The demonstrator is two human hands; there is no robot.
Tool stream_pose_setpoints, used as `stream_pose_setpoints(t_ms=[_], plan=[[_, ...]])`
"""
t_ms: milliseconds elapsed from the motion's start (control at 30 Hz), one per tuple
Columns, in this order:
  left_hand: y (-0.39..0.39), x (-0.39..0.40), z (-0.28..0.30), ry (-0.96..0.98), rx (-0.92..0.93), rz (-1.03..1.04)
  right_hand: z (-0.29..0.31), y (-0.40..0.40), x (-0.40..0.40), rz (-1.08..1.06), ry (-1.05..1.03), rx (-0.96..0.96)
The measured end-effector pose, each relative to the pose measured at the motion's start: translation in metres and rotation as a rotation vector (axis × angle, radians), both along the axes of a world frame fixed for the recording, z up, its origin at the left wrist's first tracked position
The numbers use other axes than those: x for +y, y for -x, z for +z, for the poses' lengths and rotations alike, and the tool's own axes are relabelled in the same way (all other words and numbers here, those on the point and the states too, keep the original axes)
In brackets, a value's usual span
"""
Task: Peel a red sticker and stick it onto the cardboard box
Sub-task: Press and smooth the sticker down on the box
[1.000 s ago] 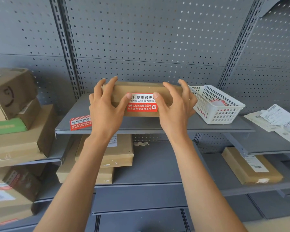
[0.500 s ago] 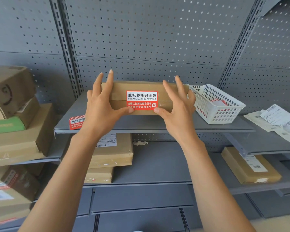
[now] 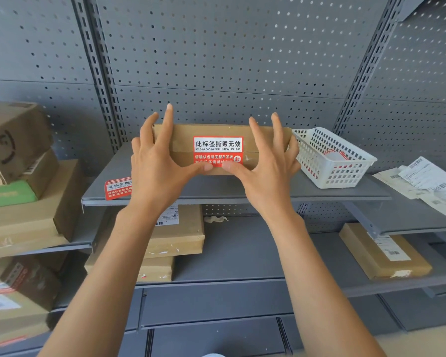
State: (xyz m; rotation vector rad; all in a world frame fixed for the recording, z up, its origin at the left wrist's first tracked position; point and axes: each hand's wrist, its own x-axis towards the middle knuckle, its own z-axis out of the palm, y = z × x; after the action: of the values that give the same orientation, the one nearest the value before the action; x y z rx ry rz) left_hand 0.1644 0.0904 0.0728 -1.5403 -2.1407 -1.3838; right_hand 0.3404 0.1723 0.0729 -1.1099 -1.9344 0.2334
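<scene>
Grey pegboard shelf [image 3: 242, 193]: cardboard box [image 3: 183, 136] at centre, red sticker [image 3: 218, 150] across its front seam. Left hand [image 3: 160, 168] at 9 o'clock, right hand [image 3: 265, 173] at 3; grip released, fingers splayed, thumbs pressing sticker's lower edge. White basket [image 3: 335, 161] touching box at 3 o'clock.

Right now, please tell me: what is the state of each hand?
Left hand: open, thumb pressing the red sticker on the cardboard box.
Right hand: open, thumb pressing the sticker too.
</scene>
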Motion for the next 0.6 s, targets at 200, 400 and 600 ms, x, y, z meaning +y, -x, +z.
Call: stream_pose_setpoints(t_ms=[200, 400, 600], plan=[[0.009, -0.002, -0.002, -0.001, -0.025, -0.058, -0.002, -0.010, 0.006, 0.067, -0.005, 0.053], [0.019, -0.004, -0.006, 0.053, -0.049, -0.119, -0.014, -0.016, 0.015, 0.114, -0.035, 0.082], [0.021, -0.005, -0.017, 0.128, -0.022, -0.150, -0.025, -0.017, 0.019, 0.124, -0.029, 0.023]])
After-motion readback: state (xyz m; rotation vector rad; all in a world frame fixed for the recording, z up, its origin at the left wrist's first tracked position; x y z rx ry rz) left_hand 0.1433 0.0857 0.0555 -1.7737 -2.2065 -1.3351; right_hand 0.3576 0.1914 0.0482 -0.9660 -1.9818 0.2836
